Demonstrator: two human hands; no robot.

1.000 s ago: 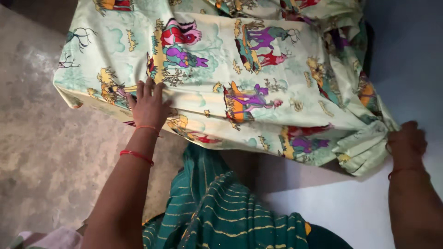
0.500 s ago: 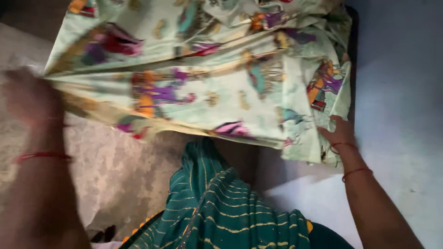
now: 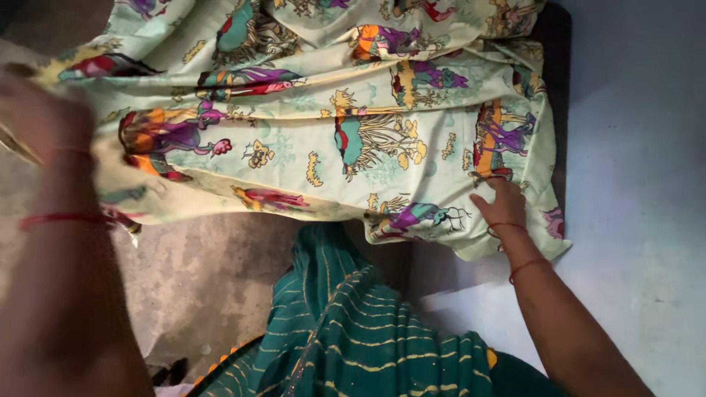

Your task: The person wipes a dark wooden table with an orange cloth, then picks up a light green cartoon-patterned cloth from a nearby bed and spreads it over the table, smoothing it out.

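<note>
**A:** Where were the hands?

**B:** Well apart. The right hand [image 3: 501,206] lay open and flat, fingers spread, pressing on the printed cloth [image 3: 331,147] near its right corner. The left hand [image 3: 44,110] was raised at the cloth's far left end. It was too blurred to tell whether the fingers were closed on the edge or only against it.

**A:** And which step did that look like?

**B:** My judgement is that it was laying out and straightening: one end pinned down, the other lifted and drawn taut. A move from there would call for a sure hold on the left edge and an even pull, with the right palm pinning its corner so the cloth could not slide.

**A:** How did the cloth lie?

**B:** Its long axis ran left to right across the view, from one hand to the other, and soft creases ran the same way. The near hem hung towards the person, just above the green striped garment [image 3: 353,323]. The right part rested on a dark-edged support [image 3: 562,44], while the left end hung over the grey floor [image 3: 206,272]. A pale blue surface [image 3: 632,220] lay to the right
</note>
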